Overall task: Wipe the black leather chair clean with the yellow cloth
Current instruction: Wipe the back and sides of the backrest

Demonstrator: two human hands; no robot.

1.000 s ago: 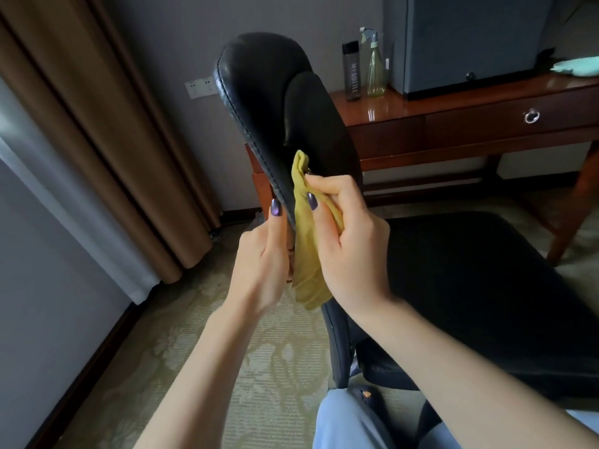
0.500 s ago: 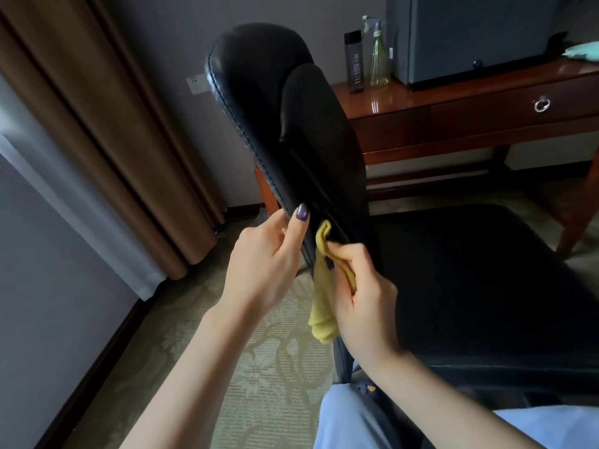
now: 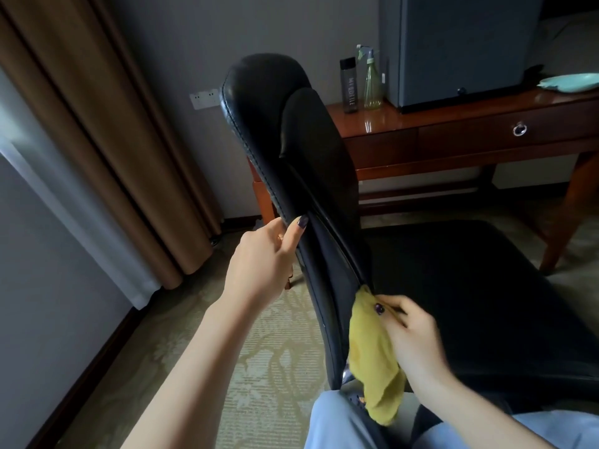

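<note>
The black leather chair (image 3: 291, 131) fills the middle of the view, its tall backrest seen edge-on and its wide seat stretching to the right. My left hand (image 3: 262, 264) grips the stitched side edge of the backrest about halfway down, thumb on the leather. My right hand (image 3: 411, 335) holds the yellow cloth (image 3: 372, 361) bunched against the lower end of the backrest, where it meets the seat. The rest of the cloth hangs down below my fingers.
A wooden desk (image 3: 453, 124) with a ring-pull drawer stands behind the chair, carrying a dark bottle (image 3: 349, 85), a green spray bottle (image 3: 371, 79), a grey cabinet (image 3: 460, 43) and a teal dish (image 3: 573, 82). Brown curtains (image 3: 97, 124) hang left. My knees in blue trousers (image 3: 337, 422) are below.
My right hand has slid the cloth down the backrest edge from its middle to its base. My left hand has stayed gripping the edge higher up.
</note>
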